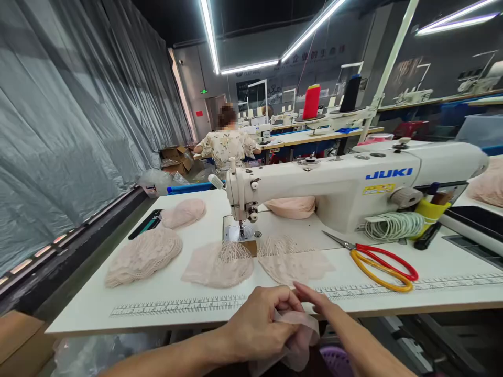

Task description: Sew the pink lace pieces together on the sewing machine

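Observation:
My left hand (263, 324) is closed on a thin, sheer pale fabric strip (301, 340) at the table's front edge. Against it, my right hand (314, 299) meets the same strip; its fingertips are partly hidden behind the left fingers. Just beyond lie two pale lace pieces, one left (218, 266) and one right (293, 262), below the needle of the white sewing machine (291, 183). A stack of pale lace pieces (145, 256) rests at the left, with a smaller pale bundle (184, 212) behind it.
Red-and-yellow scissors (383, 264) lie open at the right. A printed ruler (176, 305) runs along the front edge. White cord (395, 225) and a yellow holder (430, 213) are by the machine. A person (228, 141) sits beyond; a phone (146, 224) lies far left.

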Demonstrator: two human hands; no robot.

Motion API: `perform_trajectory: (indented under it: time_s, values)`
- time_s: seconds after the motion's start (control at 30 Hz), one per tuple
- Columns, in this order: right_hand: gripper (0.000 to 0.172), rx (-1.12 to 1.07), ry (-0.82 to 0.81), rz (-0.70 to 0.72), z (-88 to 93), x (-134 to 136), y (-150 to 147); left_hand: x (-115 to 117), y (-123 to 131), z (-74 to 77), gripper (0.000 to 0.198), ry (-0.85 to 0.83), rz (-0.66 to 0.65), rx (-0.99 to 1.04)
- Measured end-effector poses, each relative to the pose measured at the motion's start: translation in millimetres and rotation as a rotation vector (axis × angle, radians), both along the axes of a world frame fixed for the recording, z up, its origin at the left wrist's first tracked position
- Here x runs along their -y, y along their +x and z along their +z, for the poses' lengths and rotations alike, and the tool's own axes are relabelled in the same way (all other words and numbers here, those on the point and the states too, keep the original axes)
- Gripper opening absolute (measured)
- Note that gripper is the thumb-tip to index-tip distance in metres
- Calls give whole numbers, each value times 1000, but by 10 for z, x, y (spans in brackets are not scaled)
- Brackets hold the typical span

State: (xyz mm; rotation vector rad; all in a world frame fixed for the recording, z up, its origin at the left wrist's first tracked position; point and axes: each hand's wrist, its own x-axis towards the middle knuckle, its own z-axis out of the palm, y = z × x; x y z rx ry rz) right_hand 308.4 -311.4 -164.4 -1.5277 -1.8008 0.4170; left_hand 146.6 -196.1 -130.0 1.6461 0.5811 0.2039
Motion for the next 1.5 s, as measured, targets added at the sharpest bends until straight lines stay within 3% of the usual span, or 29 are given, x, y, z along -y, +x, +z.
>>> perform_trajectory:
  time_s: [0.1,0.13,0.27,0.4,0.5,0.57,1.0,1.1,1.17,1.23,1.3,1.37,1.43,1.5]
  values:
    - [26,-163,-148,46,14,-215,-181,-41,-151,-3,12,31,42,-35]
    - [20,-192,-210,67,13,-258,-206,-66,-207,-8,17,22,67,-46]
    - [36,-232,-298,32,-17,-332,-186,-150,-380,-82,34,-102,127,-29]
    - [41,-208,-288,30,-24,-365,-199,-133,-384,-185,44,-284,16,-76]
    - [39,-198,-294,-2,5,-382,-232,-95,-357,-208,31,-347,7,-156]
    - [39,-186,-288,-29,21,-392,-240,-83,-360,-200,18,-335,1,-156]
    - [42,-91,-335,-3,-62,-390,-164,-94,-537,-167,29,-249,-36,-192]
    - [44,-5,-414,59,4,-324,-189,-65,-583,-183,28,-100,-128,-168]
    - [34,38,-455,81,56,-305,-262,-37,-561,-219,32,57,-155,-131]
    - [24,102,-493,92,92,-297,-332,-8,-512,-247,28,117,-112,-117]
    - [27,199,-514,108,97,-270,-341,14,-489,-245,16,88,-60,-113]
    - [14,231,-484,140,80,-215,-269,24,-529,-214,19,59,9,-98]
    - [4,109,-453,178,62,-160,-164,25,-621,-185,19,37,79,-99]
    - [14,-111,-454,208,52,-142,-110,27,-706,-190,16,-30,115,-126]
